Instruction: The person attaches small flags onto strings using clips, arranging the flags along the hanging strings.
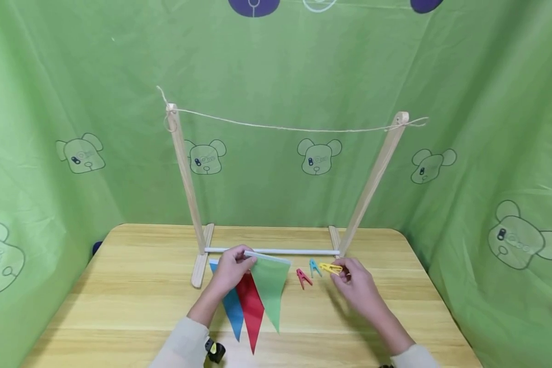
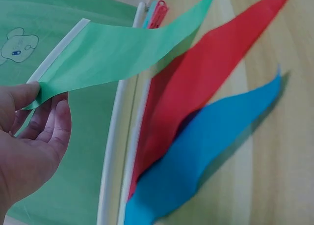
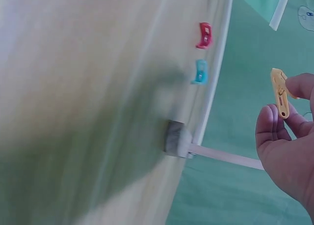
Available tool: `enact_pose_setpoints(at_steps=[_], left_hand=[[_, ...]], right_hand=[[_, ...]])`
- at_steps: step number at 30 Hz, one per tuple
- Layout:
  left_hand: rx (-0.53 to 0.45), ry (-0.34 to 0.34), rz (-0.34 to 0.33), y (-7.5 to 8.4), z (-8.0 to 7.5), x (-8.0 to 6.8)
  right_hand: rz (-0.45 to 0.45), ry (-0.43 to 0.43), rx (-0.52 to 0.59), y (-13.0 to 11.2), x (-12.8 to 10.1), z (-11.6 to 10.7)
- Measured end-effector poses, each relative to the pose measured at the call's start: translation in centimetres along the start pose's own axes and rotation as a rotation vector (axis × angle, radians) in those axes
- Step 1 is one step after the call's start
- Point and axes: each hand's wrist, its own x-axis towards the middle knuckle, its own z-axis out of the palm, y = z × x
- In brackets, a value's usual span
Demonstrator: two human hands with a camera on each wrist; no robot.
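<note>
Left hand (image 1: 230, 268) pinches the green pennant (image 1: 269, 289) at its white top hem, thumb and fingers curled on the left corner, lifting it off the counter (image 1: 119, 286). From the left wrist view the green pennant (image 2: 122, 48) droops and curls from the grip: thin, floppy fabric, almost weightless, no stiffness except along the hem tape. Best held by that hem, near a corner or with two points, since the tip just hangs.

Under and just beside it, the blue pennant (image 1: 233, 312) and red pennant (image 1: 250, 306) lie flat on the counter, overlapping, points toward the person. Same material by the look of it; likely to slide or flutter if brushed.

Behind them stands a wooden frame (image 1: 186, 179) with a string (image 1: 285, 127) tied across the top, slack in the middle, nothing hung on it. A white rod (image 1: 276, 251) joins its feet.

Right of the pennants, a red clip (image 1: 303, 278) and a blue clip (image 1: 314, 267) lie on the counter, close together, not touching as far as I can tell.

Right hand (image 1: 356, 283) grips the yellow clip (image 1: 331, 268) between thumb and fingertips, raised off the counter. Small hard plastic, light, springy jaw; squeeze the tail end to open it. Smooth, so it could slip from a loose pinch.
</note>
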Motion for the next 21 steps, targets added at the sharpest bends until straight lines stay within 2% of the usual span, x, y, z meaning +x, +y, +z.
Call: enact_pose_setpoints(at_steps=[7, 16, 21], left_hand=[[-0.012, -0.003, 0.009, 1.3, -0.1, 0.0], [0.009, 0.047, 0.05, 2.6, -0.1, 0.1], [0.011, 0.047, 0.067, 3.5, -0.1, 0.3]], right_hand=[[-0.016, 0.002, -0.001, -0.8, 0.7, -1.0], [-0.039, 0.018, 0.001, -1.5, 1.7, -1.8], [-0.059, 0.04, 0.014, -2.1, 2.3, -2.4]])
